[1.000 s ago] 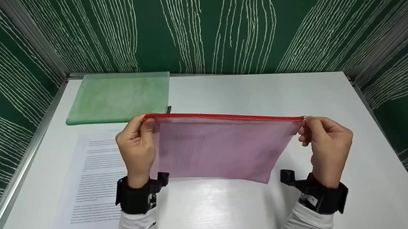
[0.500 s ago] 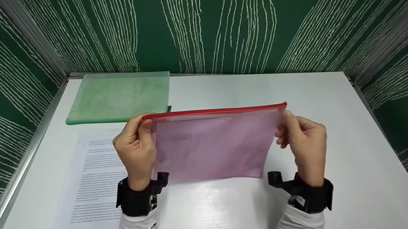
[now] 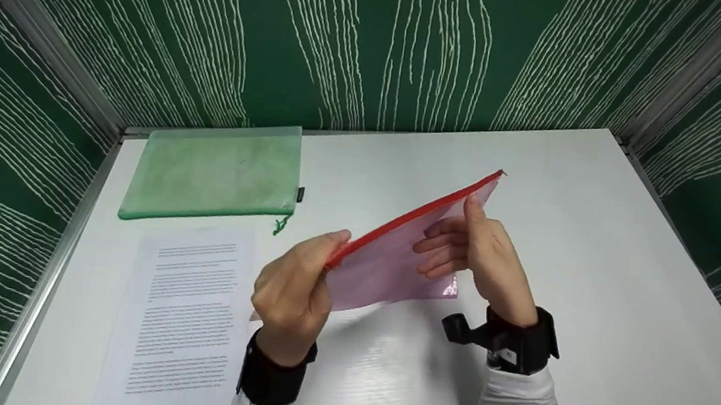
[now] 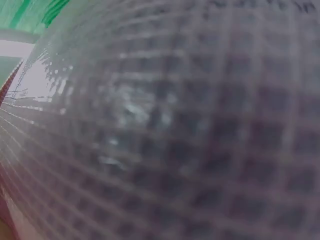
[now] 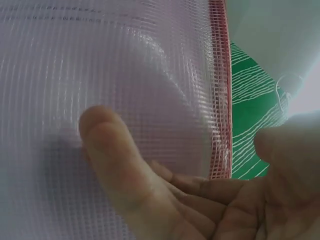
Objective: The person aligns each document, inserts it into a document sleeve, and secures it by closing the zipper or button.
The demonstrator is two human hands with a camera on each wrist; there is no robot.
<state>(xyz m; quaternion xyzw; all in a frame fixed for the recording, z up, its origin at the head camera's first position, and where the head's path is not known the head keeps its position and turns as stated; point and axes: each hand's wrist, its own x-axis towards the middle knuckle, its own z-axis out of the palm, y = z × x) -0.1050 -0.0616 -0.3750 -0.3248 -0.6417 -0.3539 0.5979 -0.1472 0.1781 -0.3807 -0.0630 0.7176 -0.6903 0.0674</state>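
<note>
A translucent pink mesh zip pouch [image 3: 380, 270] with a red zipped edge hangs tilted over the table, its right end higher. My left hand [image 3: 296, 282] grips the pouch at the left end of the red edge, thumb along it. On the right side, my right hand [image 3: 484, 254] lies against the pouch with its fingers loosely extended and the thumb up near the red edge. The right wrist view shows these fingers [image 5: 120, 165] in front of the mesh, the thumb held apart. Mesh [image 4: 165, 125] fills most of the left wrist view, where my left hand is mostly hidden.
A green zip pouch [image 3: 211, 171] lies flat at the back left of the white table [image 3: 639, 335], with a green cord [image 3: 281, 223] on its zip. In front of it lies a printed sheet [image 3: 183, 324]. Green walls with white lines [image 3: 415, 49] enclose the table.
My right hand has left the pouch's right corner and moved left, its fingers loosening. My left hand has moved right and turned, still gripping the pouch, whose right end has swung upward.
</note>
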